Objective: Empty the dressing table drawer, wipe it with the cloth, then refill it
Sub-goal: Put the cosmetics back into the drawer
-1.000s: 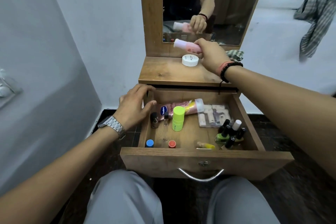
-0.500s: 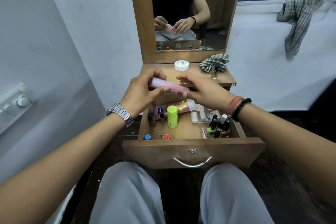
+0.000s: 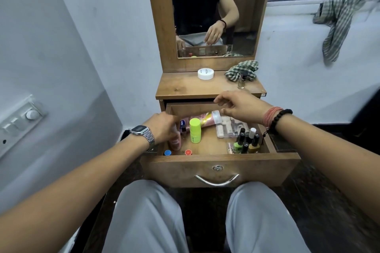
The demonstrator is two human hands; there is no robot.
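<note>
The wooden drawer [image 3: 220, 162] stands pulled open over my knees. My left hand [image 3: 162, 127] grips a pink bottle [image 3: 175, 142] upright in the drawer's left side. My right hand [image 3: 238, 107] hovers above the drawer's back edge, fingers loosely curled and holding nothing. Inside stand a lime green stick [image 3: 194, 130], a lying pink tube [image 3: 205, 119], a clear packet [image 3: 228, 129], several nail polish bottles [image 3: 246, 141], a blue cap [image 3: 167, 152] and a red cap [image 3: 188, 152]. The checked cloth [image 3: 242, 70] lies bunched on the table top.
A white round jar [image 3: 205, 73] and a small glass bottle [image 3: 241, 82] sit on the table top [image 3: 185, 86] under the mirror [image 3: 213, 10]. A wall with a switch plate [image 3: 18, 123] is close on the left. Another checked cloth [image 3: 337, 24] hangs at the window.
The pink bottle, held by my right hand at the table top and then by both hands, has gone down into the drawer's left side in my left hand. My right hand has let go.
</note>
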